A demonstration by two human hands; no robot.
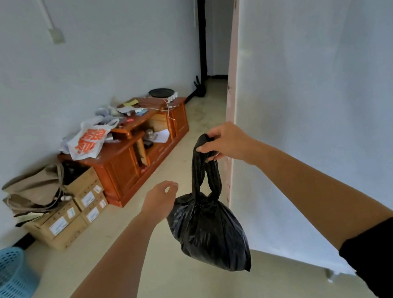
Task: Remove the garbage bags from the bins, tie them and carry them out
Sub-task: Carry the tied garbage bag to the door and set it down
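Your right hand (226,143) is closed around the top of the black garbage bag (209,232), fingers pinched over the loop formed by its two tied handles. The bag hangs straight down from that grip, clear of the floor (154,262), with the knot sitting just below the loop and the full, rounded body under it. Your left hand (160,197) is empty, its fingers loosely curled and partly open, just beside the bag's upper left shoulder; whether it touches the plastic you cannot tell from here.

Both your forearms reach in from the bottom edge, with dark sleeves cut off by the frame. The blue basket bin (6,278) stands at the left edge of the floor, partly cropped, and its inside is hidden. Beyond it, cardboard boxes (75,210) are stacked against the wall under a tan bag (34,187). A wooden cabinet (129,165) carries a white and orange shopping bag (88,142) near its left end, plus clutter too small to name. The doorway (202,31) at the far end is dark.
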